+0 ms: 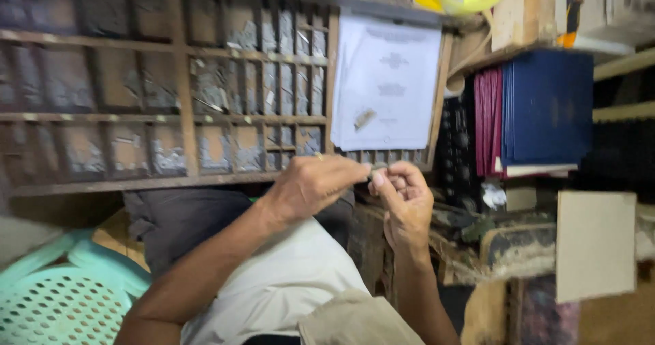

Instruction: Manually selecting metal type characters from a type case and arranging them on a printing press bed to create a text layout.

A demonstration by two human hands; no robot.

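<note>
Wooden compartments of one type case (170,99) filled the wall, its small metal pieces too blurred to count. At lower left sat one pale green perforated chair (54,297), cut off by the frame. The left hand (317,184) and right hand (406,202) met at centre, fingers pinched together on one small metal piece (377,174), mostly hidden. Above hung one sheaf of papers (389,79); further right stood several blue and maroon books (539,109).
</note>
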